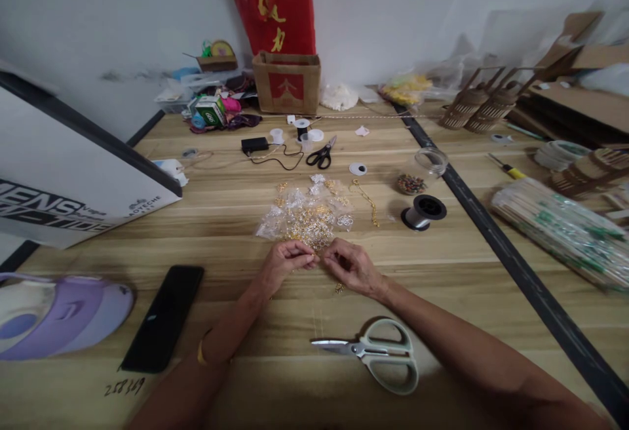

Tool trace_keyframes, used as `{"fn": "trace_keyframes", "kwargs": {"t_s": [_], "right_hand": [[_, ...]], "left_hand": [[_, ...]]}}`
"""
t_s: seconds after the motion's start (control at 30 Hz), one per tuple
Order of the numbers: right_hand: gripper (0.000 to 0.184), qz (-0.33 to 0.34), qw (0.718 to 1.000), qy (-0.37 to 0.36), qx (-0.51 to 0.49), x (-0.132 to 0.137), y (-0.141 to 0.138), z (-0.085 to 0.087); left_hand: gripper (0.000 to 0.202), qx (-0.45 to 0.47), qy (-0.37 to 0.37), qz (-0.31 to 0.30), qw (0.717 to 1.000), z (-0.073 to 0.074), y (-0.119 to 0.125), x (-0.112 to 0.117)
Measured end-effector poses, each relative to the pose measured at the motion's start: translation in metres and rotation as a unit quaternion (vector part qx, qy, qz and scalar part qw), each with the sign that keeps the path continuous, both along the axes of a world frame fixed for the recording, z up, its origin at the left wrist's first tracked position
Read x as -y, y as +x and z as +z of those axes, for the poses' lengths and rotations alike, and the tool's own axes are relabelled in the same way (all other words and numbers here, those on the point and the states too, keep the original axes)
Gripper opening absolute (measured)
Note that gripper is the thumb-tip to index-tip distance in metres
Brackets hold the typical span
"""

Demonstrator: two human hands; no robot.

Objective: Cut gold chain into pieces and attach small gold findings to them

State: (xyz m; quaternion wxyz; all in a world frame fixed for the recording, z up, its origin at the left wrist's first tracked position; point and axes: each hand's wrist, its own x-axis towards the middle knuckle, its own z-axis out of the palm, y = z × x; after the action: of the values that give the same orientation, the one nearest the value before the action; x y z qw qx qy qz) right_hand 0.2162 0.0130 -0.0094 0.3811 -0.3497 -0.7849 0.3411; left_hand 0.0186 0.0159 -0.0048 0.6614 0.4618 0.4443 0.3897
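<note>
My left hand [285, 261] and my right hand [351, 265] rest on the wooden table [236, 220], fingertips pinched together and nearly touching between them. Both pinch a tiny gold piece that is too small to make out. Just beyond my fingers lies a pile of clear little bags with gold findings [307, 215]. A gold chain [368, 202] lies to the right of the pile. One small gold bit [339, 288] sits by my right wrist. Large pale-green-handled scissors [376, 351] lie under my right forearm, near the table's front.
A black phone [164, 317] and a purple-and-white cap [54, 315] lie at the left, a white box [73, 181] behind them. A thread spool [423, 212], bead dish [411, 184], black scissors [320, 153], cardboard box [286, 82] and bundled sticks [560, 230] stand farther off.
</note>
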Motion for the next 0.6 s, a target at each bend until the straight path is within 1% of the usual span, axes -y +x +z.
{"fn": "trace_keyframes", "kwargs": {"t_s": [0.27,0.47,0.6], "right_hand": [[0.013,0.005,1.0,0.025,0.006,0.001,0.0005,0.0008],[0.012,0.007,0.998,0.056,-0.003,0.0004,-0.0001,-0.0022],[0.011,0.009,0.998,0.059,-0.007,0.0002,-0.0004,-0.0017]], "left_hand": [[0.02,0.004,-0.008,-0.019,1.0,0.0027,0.0005,0.0],[0.022,0.011,-0.006,-0.024,1.0,-0.0012,0.0002,-0.0003],[0.022,0.013,-0.01,-0.03,0.999,-0.0009,0.0004,0.0002]]}}
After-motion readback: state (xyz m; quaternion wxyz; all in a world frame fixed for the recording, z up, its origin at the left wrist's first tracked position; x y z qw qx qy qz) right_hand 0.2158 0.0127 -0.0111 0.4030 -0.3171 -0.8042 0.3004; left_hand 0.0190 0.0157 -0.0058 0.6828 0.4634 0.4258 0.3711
